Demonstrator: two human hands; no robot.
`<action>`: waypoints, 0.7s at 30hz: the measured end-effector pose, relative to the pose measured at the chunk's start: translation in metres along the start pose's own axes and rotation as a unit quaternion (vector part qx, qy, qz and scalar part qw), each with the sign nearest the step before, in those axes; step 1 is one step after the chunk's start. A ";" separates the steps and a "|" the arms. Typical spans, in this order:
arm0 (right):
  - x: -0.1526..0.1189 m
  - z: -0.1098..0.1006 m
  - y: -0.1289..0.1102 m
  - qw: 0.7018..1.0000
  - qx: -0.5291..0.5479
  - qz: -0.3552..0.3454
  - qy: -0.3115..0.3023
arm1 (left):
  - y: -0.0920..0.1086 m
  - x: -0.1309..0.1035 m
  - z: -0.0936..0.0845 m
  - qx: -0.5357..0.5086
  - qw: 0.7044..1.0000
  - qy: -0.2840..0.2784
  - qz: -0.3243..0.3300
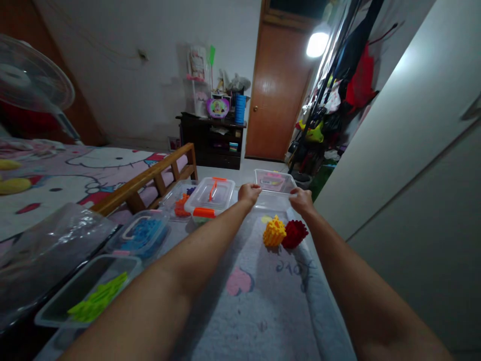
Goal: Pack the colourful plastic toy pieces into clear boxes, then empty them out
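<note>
Both arms reach to the far end of a padded grey surface. My left hand has its fingers closed at the near left corner of a clear plastic container. At its near right corner, my right hand is closed too. The container stands at the surface's far edge, with something pink showing inside. Nearer to me, a yellow knobbly block shape touches a dark red one on the surface.
Left of my arms stand a lidded box with orange clips, a tray with orange pieces, a box of blue pieces and an open bin with green pieces. A wooden bed rail borders the left; a white cabinet stands right.
</note>
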State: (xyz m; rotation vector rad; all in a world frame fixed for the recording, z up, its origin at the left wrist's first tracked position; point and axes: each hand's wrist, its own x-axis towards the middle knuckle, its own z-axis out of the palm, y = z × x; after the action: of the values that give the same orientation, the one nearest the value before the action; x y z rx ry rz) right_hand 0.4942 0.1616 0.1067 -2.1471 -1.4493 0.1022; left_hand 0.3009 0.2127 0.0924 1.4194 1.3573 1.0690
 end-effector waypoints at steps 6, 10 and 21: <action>-0.027 -0.028 -0.019 0.997 0.050 -0.018 0.061 | 0.025 -0.036 -0.020 0.014 0.994 0.069 0.078; -0.061 -0.055 -0.032 0.972 0.164 -0.077 0.152 | 0.050 -0.081 -0.048 -0.007 0.970 0.128 0.208; -0.210 -0.110 -0.064 0.934 0.244 -0.205 0.160 | 0.057 -0.254 -0.146 -0.007 0.959 0.133 0.251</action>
State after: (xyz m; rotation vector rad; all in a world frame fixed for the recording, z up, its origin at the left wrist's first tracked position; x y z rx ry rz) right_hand 0.3919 -0.0480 0.1815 -1.3640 -1.4572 -0.0400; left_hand 0.1654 -0.0385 0.1806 1.7063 1.1902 1.6451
